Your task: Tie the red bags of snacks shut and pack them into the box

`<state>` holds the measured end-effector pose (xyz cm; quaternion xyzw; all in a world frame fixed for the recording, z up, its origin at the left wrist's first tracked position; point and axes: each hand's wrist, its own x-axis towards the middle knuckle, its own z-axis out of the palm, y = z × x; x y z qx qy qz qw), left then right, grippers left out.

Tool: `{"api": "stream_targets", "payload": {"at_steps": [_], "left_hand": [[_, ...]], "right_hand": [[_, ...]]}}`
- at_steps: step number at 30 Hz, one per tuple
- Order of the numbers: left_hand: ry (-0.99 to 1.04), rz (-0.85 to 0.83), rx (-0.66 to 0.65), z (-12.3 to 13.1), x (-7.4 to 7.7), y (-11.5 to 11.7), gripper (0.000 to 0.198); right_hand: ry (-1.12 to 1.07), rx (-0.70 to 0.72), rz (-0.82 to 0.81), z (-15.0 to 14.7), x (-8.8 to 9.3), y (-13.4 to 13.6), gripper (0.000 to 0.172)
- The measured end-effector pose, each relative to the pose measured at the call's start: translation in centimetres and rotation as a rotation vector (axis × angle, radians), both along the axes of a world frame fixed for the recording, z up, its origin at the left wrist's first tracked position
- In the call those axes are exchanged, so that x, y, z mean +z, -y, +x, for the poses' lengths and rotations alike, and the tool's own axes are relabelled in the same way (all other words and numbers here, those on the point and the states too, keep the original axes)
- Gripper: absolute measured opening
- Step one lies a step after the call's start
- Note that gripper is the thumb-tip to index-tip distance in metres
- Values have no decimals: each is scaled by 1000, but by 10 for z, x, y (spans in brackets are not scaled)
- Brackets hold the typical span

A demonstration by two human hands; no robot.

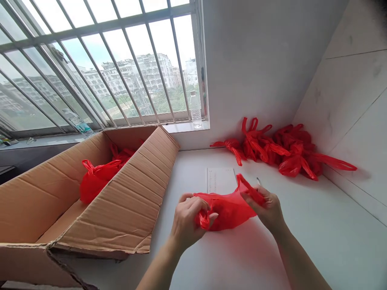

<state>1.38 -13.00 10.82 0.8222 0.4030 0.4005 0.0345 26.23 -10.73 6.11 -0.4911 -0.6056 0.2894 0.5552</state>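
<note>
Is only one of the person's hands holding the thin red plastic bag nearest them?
No, the left hand grips one end of the thin red plastic bag while the right hand grips the other.

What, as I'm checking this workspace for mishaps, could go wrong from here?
The thin red bag, held on both sides by the left hand and the right hand, might tear if either grip pulls hard. The slim pen-like item just beyond the right hand could get knocked. The upright bottle on the windowsill could topple if bumped.
</note>
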Motion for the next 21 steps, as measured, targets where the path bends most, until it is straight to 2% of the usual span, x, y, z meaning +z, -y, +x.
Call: {"api": "stream_targets", "payload": {"at_steps": [3,4,6,8,9,12,16,18,21], "left_hand": [[-202,-31,11,-1,1,0,7],[-266,-48,25,0,1,1,7],[-375,-93,57,2,2,2,20],[-452,-142,86,4,2,5,21],[-478,-167,92,5,1,7,29],[-493,-229,17,8,1,15,51],[-476,-327,-136,8,-1,27,51],[-485,-383,-86,8,-4,30,52],[-466,-419,77,6,-11,30,55]], "right_hand": [[-334,69,-186,5,4,-3,28],[-456,100,-223,7,5,-4,27],[-637,130,-260,11,5,-7,26],[-734,130,-277,13,4,-10,26],[-766,129,-278,14,3,-10,26],[-820,147,-256,15,2,-10,25],[-805,178,-231,16,0,-7,25],[-760,204,-221,18,-1,-8,27],[-589,197,-159,17,2,-8,29]]}}
